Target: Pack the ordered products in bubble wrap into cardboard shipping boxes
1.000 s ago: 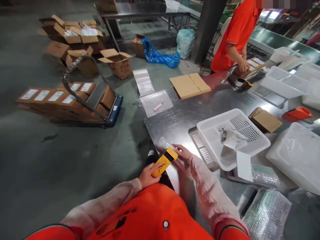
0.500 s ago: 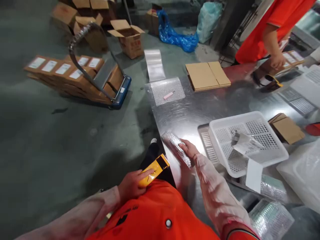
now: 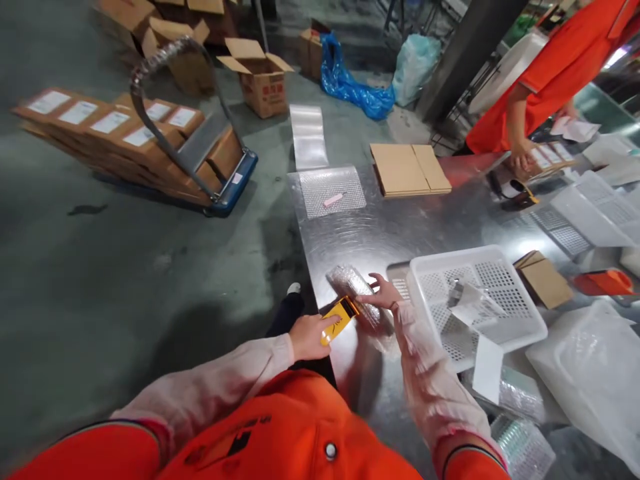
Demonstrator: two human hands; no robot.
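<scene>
Yellow tool (image 3: 339,321): grasped by the fingers of the left hand (image 3: 309,337), at the edge of the table (image 3: 345,243). Right hand (image 3: 385,293) — fingers spread, loose — over the bubble-wrapped parcel (image 3: 345,276). White basket (image 3: 465,257) crowds the right sleeve (image 3: 425,373); flat cardboard (image 3: 403,170) lies farther off.

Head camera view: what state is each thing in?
Yellow oblong item with dark end: held, left hand
Clear bubble-wrapped bundle: lying by right hand
Brown cardboard carton: flaps open
Tan cardboard sheets: flat, stacked
Clear bubble-wrap sheet: spread flat
White perforated plastic basket: partly filled
Blue platform trolley: loaded
</scene>
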